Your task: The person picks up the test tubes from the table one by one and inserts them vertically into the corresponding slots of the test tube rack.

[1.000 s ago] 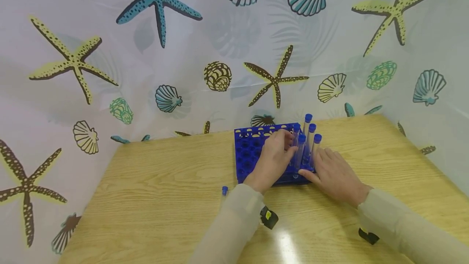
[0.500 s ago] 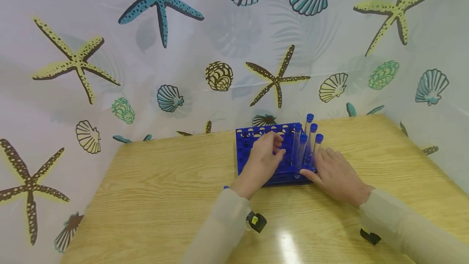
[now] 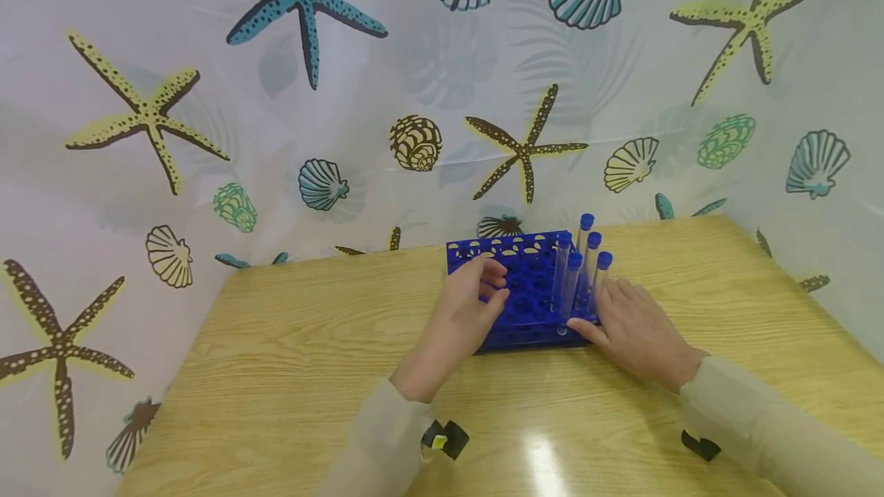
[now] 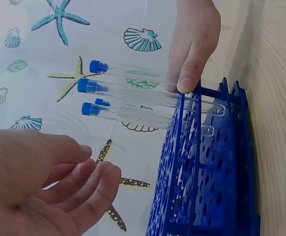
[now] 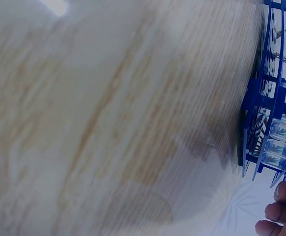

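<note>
A blue test tube rack [image 3: 532,337] stands on the table in the head view. Several clear test tubes [image 3: 570,290] with blue caps [image 3: 575,260] stand upright at its right end. My left hand [image 3: 461,305] is over the rack's left part, fingers loosely bent and holding nothing; the left wrist view shows this bare left hand [image 4: 64,182] apart from the tubes. At the front right corner, my right hand [image 3: 638,332] grips the rack, thumb on the upper edge beside the tubes and fingers along the side. In the right wrist view, its fingertips [image 5: 283,196] appear beside the rack [image 5: 263,103].
The rack sits toward the back of a wooden table [image 3: 290,343]. Behind it hangs a pale curtain [image 3: 359,90] printed with starfish and shells. Rows of holes [image 3: 528,282] show in the rack between my left hand and the tubes.
My left hand has moved left, away from the tubes. The blue-capped tube lying out on the table by my left forearm is now hidden by that arm. My right hand stays at the rack's corner.
</note>
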A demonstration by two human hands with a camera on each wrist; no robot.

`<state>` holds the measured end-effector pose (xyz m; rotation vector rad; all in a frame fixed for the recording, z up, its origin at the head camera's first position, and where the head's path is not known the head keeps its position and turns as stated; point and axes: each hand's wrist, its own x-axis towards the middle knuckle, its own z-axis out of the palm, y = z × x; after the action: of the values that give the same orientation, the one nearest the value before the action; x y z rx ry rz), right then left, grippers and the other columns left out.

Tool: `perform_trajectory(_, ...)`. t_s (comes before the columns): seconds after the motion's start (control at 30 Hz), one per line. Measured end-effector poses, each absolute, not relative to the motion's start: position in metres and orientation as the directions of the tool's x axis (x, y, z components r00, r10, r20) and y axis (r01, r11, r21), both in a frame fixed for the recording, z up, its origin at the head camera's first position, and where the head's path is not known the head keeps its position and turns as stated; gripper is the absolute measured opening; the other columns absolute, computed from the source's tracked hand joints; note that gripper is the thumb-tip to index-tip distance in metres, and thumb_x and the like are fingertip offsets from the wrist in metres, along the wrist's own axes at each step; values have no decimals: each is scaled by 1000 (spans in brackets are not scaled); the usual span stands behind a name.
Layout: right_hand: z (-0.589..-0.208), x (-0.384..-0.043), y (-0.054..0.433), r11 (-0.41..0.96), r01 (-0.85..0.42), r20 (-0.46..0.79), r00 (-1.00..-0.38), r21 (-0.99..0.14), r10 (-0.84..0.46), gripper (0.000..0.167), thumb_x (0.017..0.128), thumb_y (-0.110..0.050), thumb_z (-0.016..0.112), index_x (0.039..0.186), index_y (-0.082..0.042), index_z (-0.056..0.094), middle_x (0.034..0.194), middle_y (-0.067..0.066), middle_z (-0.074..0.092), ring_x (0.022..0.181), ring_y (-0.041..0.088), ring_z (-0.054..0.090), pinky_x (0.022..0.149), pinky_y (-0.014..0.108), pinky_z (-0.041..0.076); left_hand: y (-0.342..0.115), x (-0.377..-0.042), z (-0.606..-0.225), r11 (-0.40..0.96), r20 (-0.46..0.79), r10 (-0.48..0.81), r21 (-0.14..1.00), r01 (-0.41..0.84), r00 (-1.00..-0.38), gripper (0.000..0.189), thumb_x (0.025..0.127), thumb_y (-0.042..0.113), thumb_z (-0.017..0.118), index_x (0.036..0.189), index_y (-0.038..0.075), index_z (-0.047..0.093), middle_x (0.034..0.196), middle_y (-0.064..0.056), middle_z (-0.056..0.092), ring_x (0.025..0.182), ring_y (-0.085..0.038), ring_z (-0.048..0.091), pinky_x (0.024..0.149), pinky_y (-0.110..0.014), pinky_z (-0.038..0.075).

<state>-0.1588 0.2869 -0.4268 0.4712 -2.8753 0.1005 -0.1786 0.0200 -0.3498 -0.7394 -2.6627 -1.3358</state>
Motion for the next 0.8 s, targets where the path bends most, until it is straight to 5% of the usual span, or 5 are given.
perform_trajectory(0.27, -427, -159, 288, 944, -329, 233, -920, -27, -315, 57, 100, -56, 48, 107, 0, 54, 84, 5, 46, 78, 22, 42, 72, 38, 35, -3, -166, -356, 493, 189, 367, 791, 362, -911, 20, 95, 7, 64, 115, 6, 59, 105, -6, 66, 86, -16, 65, 66, -20, 55)
perform_trajectory(0.6, -429, -160, 288, 941, -336, 247, -916, -43, -316, 65, 100, -56, 48, 123, 5, 51, 98, 13, 57, 91, 29, 54, 81, 47, 44, -42, -156, -368, 490, 37, 275, 854, 173, -961, 22, 95, 3, 61, 117, 2, 59, 104, -10, 64, 79, -16, 66, 52, -26, 56)
perform_trajectory(0.8, -428, -160, 289, 942, -334, 239, -918, -39, -316, 62, 100, -56, 48, 118, 3, 52, 91, 8, 52, 85, 26, 50, 76, 42, 41, -59, -150, -374, 578, -78, 255, 811, 87, -964, 23, 94, 6, 61, 116, 1, 57, 106, -14, 62, 70, -20, 65, 49, -27, 54)
